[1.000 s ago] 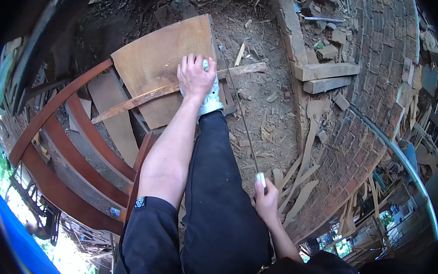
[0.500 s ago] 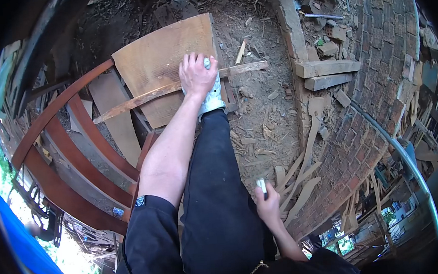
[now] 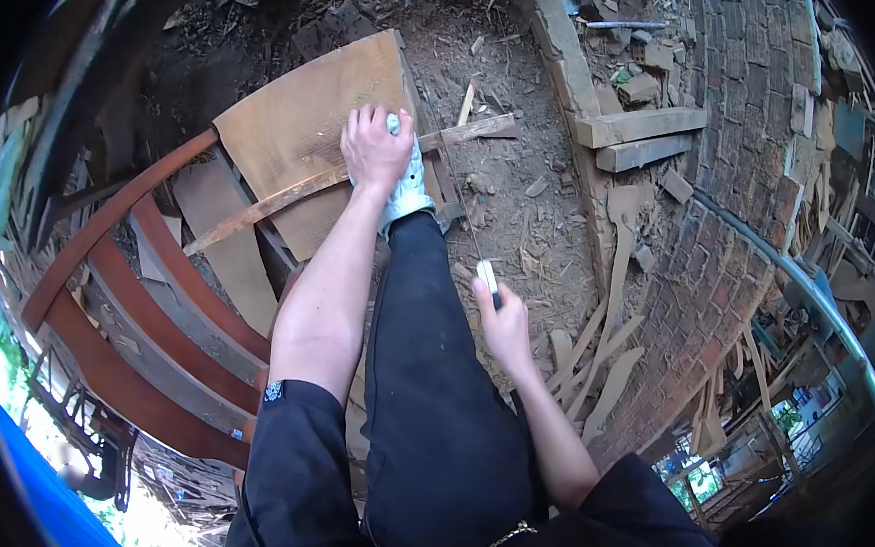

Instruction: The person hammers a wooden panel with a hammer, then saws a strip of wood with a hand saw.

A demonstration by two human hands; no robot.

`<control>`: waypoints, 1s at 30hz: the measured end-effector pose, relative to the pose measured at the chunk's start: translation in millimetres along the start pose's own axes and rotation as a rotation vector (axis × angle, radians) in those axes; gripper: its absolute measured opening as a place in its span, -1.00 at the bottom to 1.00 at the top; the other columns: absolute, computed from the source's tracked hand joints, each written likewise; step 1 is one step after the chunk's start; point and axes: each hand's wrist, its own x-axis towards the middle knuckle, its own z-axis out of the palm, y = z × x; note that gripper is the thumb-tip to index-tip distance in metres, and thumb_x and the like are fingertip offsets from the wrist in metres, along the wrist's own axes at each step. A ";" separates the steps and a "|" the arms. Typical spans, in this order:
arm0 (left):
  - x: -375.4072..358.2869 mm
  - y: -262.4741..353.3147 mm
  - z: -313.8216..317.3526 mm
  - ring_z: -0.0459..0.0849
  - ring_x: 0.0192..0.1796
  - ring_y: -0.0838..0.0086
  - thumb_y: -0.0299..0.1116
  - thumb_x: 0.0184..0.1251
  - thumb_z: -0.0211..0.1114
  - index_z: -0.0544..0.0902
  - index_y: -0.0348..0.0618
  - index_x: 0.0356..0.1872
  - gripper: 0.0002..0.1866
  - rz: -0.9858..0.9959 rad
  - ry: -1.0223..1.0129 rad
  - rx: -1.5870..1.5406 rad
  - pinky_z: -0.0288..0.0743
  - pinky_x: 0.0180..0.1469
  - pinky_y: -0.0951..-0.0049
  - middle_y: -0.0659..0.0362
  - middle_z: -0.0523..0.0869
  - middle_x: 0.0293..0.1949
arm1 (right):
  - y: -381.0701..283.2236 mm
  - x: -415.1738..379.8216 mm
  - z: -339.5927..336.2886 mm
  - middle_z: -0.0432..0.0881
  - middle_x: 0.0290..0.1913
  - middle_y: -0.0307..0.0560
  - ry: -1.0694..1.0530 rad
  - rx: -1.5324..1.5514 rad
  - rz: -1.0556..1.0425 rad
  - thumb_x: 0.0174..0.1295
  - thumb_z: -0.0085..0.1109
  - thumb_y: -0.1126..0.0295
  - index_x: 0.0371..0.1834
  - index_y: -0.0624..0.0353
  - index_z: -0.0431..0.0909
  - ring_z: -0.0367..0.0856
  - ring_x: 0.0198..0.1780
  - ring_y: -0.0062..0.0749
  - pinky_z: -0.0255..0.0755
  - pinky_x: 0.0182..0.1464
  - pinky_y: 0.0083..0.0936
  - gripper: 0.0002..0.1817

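My right hand (image 3: 506, 324) is closed round the white and dark handle of a handsaw (image 3: 487, 272). Its thin blade, seen nearly edge-on, runs up to the right part of a narrow wooden strip (image 3: 302, 191). That strip lies across a broad, curved tan board (image 3: 312, 101), its right end sticking out past the board's edge. My left hand (image 3: 375, 152) is clasped over the strip, fingers bent past its far side. Right beside it, a foot in a pale shoe (image 3: 407, 190) presses on the strip; the hand partly covers the shoe's toe.
Reddish-brown curved slats (image 3: 159, 301) of a furniture frame lie at left. Wood offcuts (image 3: 610, 388) and chips litter the dirt ground. Two short beams (image 3: 644, 125) rest at right by a brick wall (image 3: 741, 155), and a metal pipe (image 3: 809, 291) curves along it.
My right hand has moved forward and slightly left with the saw, toward the strip. My left hand and the foot hold their place on the strip, while the whole view has shifted slightly.
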 end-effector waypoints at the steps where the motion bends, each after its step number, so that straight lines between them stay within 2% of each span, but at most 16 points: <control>1: 2.8 0.2 -0.7 0.71 -0.01 0.05 -0.11 0.43 0.33 0.79 -0.18 -0.27 -0.69 0.021 0.003 -0.003 0.60 0.06 0.04 0.01 0.76 -0.18 | 8.7 -13.7 -3.2 0.70 -0.44 0.31 -0.008 -0.017 0.001 0.54 0.28 -0.08 -0.21 0.38 0.65 0.78 -0.31 0.11 0.54 -0.20 -0.05 -0.42; 3: 3.0 -5.2 -2.3 0.71 -0.01 0.05 -0.11 0.47 0.31 0.78 -0.18 -0.25 -0.68 0.044 0.008 0.003 0.60 0.07 0.04 0.01 0.76 -0.17 | 15.8 -34.7 -4.4 0.72 -0.40 0.30 -0.022 -0.029 0.000 0.55 0.28 -0.04 -0.14 0.37 0.66 0.79 -0.29 0.11 0.56 -0.17 -0.07 -0.46; 5: -0.5 -12.6 0.2 0.71 0.07 0.07 -0.06 0.57 0.25 0.76 -0.21 -0.14 -0.63 0.015 0.020 -0.166 0.57 0.13 0.05 -0.02 0.78 -0.12 | 12.5 -48.3 -10.6 0.76 -0.34 0.23 0.007 0.042 -0.127 0.57 0.27 0.00 0.01 0.35 0.66 0.80 -0.26 0.09 0.59 -0.12 -0.13 -0.51; 6: -5.5 -17.3 -6.6 0.69 0.16 0.06 -0.07 0.68 0.17 0.73 -0.21 0.05 -0.61 -0.048 0.005 -0.293 0.51 0.24 0.03 -0.03 0.77 -0.06 | 14.1 -49.1 -13.5 0.77 -0.33 0.17 0.008 0.033 -0.139 0.59 0.25 0.05 0.10 0.34 0.65 0.82 -0.25 0.00 0.60 -0.10 -0.17 -0.54; 8: -24.6 -42.3 -16.0 0.65 0.25 0.07 -0.12 0.73 0.11 0.68 -0.19 0.20 -0.62 -0.018 0.077 -0.190 0.40 0.37 0.00 -0.06 0.74 0.07 | 19.7 -45.1 -16.5 0.77 -0.33 0.15 0.014 0.084 -0.121 0.60 0.23 0.06 0.09 0.34 0.65 0.81 -0.27 -0.08 0.60 -0.12 -0.20 -0.55; 10: -59.9 -82.0 -28.2 0.58 0.34 0.11 -0.21 0.72 0.11 0.64 -0.16 0.31 -0.64 -0.048 0.014 -0.034 0.31 0.45 -0.03 -0.02 0.68 0.21 | 25.7 -41.4 -18.5 0.76 -0.34 0.13 0.019 0.137 -0.095 0.62 0.21 0.08 0.08 0.34 0.65 0.80 -0.29 -0.16 0.59 -0.15 -0.23 -0.56; 11: -77.4 -94.5 -39.9 0.58 0.34 0.11 -0.21 0.72 0.11 0.64 -0.16 0.31 -0.64 -0.048 0.012 -0.033 0.31 0.45 -0.03 -0.02 0.68 0.21 | 28.6 -38.9 -19.9 0.75 -0.36 0.09 0.015 0.135 -0.075 0.63 0.20 0.08 0.08 0.34 0.65 0.76 -0.32 -0.25 0.57 -0.18 -0.26 -0.57; 12: -94.8 -104.4 -52.7 0.56 0.36 0.13 -0.23 0.67 0.18 0.64 -0.13 0.33 -0.64 0.079 -0.043 0.107 0.32 0.44 -0.04 0.01 0.66 0.25 | 31.7 -37.5 -20.5 0.73 -0.38 0.05 0.008 0.131 -0.056 0.64 0.18 0.09 0.08 0.34 0.66 0.73 -0.34 -0.33 0.55 -0.21 -0.29 -0.57; 13: -103.0 -111.5 -61.0 0.55 0.37 0.15 -0.26 0.63 0.25 0.63 -0.10 0.35 -0.62 0.204 -0.097 0.247 0.32 0.44 -0.04 0.04 0.64 0.28 | 34.7 -37.5 -19.1 0.73 -0.38 0.05 0.004 0.129 -0.057 0.64 0.18 0.09 0.08 0.34 0.66 0.73 -0.34 -0.33 0.55 -0.21 -0.29 -0.57; 14: -102.7 -118.0 -62.9 0.55 0.37 0.15 -0.26 0.63 0.25 0.63 -0.10 0.35 -0.62 0.201 -0.094 0.247 0.32 0.44 -0.04 0.04 0.64 0.28 | 37.2 -37.2 -17.2 0.71 -0.41 0.01 0.014 0.140 -0.082 0.64 0.18 0.08 0.07 0.34 0.66 0.68 -0.37 -0.37 0.53 -0.23 -0.30 -0.56; 16: -96.2 -124.3 -67.0 0.55 0.35 0.17 -0.32 0.49 0.39 0.63 -0.05 0.37 -0.54 0.296 -0.160 0.283 0.33 0.43 -0.05 0.09 0.64 0.23 | 36.7 -36.4 -16.3 0.68 -0.44 -0.02 0.029 0.150 -0.106 0.63 0.19 0.07 0.07 0.34 0.66 0.63 -0.40 -0.41 0.50 -0.26 -0.32 -0.56; 19: -68.0 -124.0 -59.8 0.56 0.27 0.16 -0.35 0.39 0.45 0.67 -0.04 0.31 -0.53 0.290 -0.228 0.271 0.38 0.38 -0.02 0.09 0.64 0.13 | 34.5 -35.1 -22.1 0.66 -0.46 -0.05 0.059 0.135 -0.130 0.63 0.20 0.06 0.06 0.33 0.67 0.60 -0.40 -0.45 0.50 -0.27 -0.31 -0.55; 20: -62.7 -118.8 -59.6 0.57 0.19 0.14 -0.43 0.33 0.43 0.70 -0.11 0.21 -0.59 0.259 -0.274 0.159 0.43 0.32 0.02 0.09 0.63 0.05 | 34.9 -34.1 -25.4 0.66 -0.46 -0.06 0.060 0.133 -0.118 0.62 0.20 0.06 0.06 0.33 0.67 0.60 -0.40 -0.45 0.49 -0.27 -0.31 -0.55; 24: -50.9 -105.5 -48.5 0.58 0.19 0.13 -0.55 0.22 0.38 0.70 -0.18 0.10 -0.61 0.349 -0.340 0.185 0.45 0.28 0.08 0.06 0.63 0.04 | 42.0 -29.3 -32.1 0.62 -0.47 -0.07 0.083 0.129 -0.116 0.62 0.21 0.06 0.07 0.35 0.66 0.56 -0.40 -0.47 0.48 -0.28 -0.32 -0.54; 28: -51.4 -99.6 -51.3 0.58 0.24 0.12 -0.54 0.24 0.35 0.70 -0.18 0.14 -0.60 0.276 -0.296 0.134 0.44 0.30 0.09 0.04 0.65 0.10 | 51.0 -22.4 -43.3 0.60 -0.48 -0.06 0.078 0.089 -0.135 0.62 0.20 0.06 0.07 0.36 0.65 0.53 -0.41 -0.47 0.47 -0.28 -0.33 -0.54; 30: -51.1 -93.9 -53.4 0.56 0.35 0.12 -0.48 0.37 0.28 0.69 -0.17 0.21 -0.61 0.153 -0.314 0.086 0.42 0.35 0.08 0.04 0.66 0.21 | 49.1 -23.9 -46.6 0.60 -0.49 -0.06 0.068 0.077 -0.150 0.63 0.19 0.06 0.08 0.36 0.65 0.54 -0.42 -0.46 0.47 -0.28 -0.32 -0.54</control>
